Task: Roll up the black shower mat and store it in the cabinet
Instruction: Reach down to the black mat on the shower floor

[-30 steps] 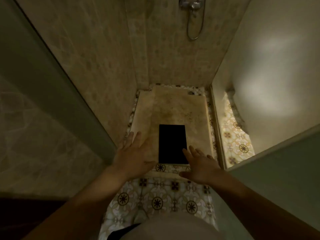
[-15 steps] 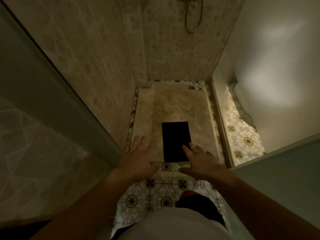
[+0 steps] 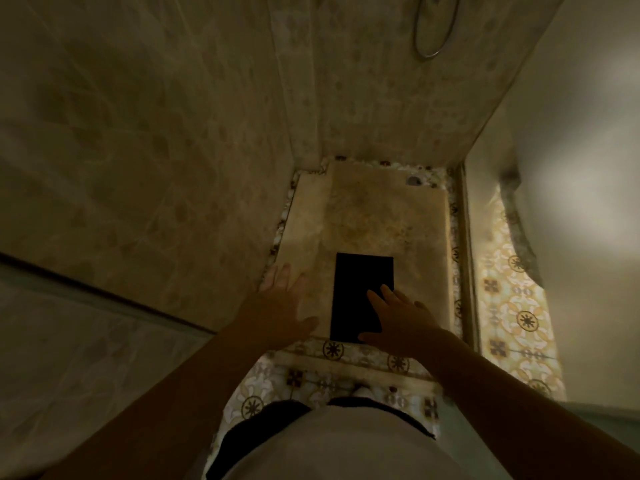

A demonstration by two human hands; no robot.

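Dim, yellowish light fills a narrow shower stall seen from above, with mottled beige tiled walls (image 3: 180, 140) rising along the left and far sides of the frame. At the centre lies a pale stone shower floor (image 3: 374, 216), edged by a strip of small pebbles, with a round drain (image 3: 412, 180) near its far right corner. A loop of metal shower hose (image 3: 433, 29) hangs at the top right of the frame.

Flat on the shower floor, in the lower centre of the frame and close to its near edge, lies the black shower mat (image 3: 356, 292), a dark rectangle, fully unrolled.

Two bare forearms reach forward from the bottom of the frame. The left hand (image 3: 280, 303) is open, fingers spread, over the stone just left of the mat and clear of it. The right hand (image 3: 401, 317) is also open, fingers extended, overlapping the mat's lower right corner; whether it touches the mat cannot be told. Neither hand grips anything.

Patterned floor tiles (image 3: 332, 372) with dark star motifs run across the lower centre and, brightly lit, down the right side beyond a glass panel (image 3: 465, 237).
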